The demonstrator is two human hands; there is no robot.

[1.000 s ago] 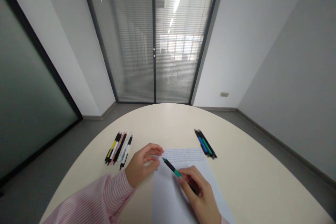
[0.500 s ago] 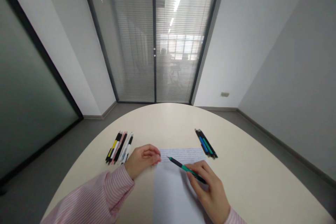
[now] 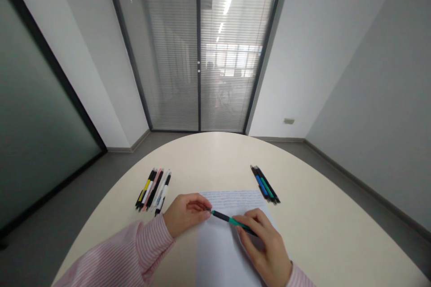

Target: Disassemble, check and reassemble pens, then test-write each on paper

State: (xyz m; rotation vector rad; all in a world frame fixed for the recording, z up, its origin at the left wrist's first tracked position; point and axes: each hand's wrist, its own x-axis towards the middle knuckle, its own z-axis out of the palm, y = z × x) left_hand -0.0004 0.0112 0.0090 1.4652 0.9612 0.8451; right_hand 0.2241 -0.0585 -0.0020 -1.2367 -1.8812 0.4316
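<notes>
My right hand (image 3: 264, 246) grips a black pen with a green grip (image 3: 229, 220) and lies on a white sheet of paper (image 3: 222, 251). The pen points left, and its tip meets the fingertips of my left hand (image 3: 186, 213). My left hand is curled, its fingers pinched together at the pen's tip on the paper's left edge. Lines of handwriting (image 3: 234, 197) run across the top of the sheet.
The sheet lies on a round cream table (image 3: 319, 228). A row of several pens (image 3: 153, 189) lies to the left of my left hand. A smaller bunch of pens (image 3: 265, 184), with blue and green grips, lies to the right of the paper.
My right hand swung the pen right, then back left and lower, so its tip now touches my left fingers. My left hand closed into a pinch.
</notes>
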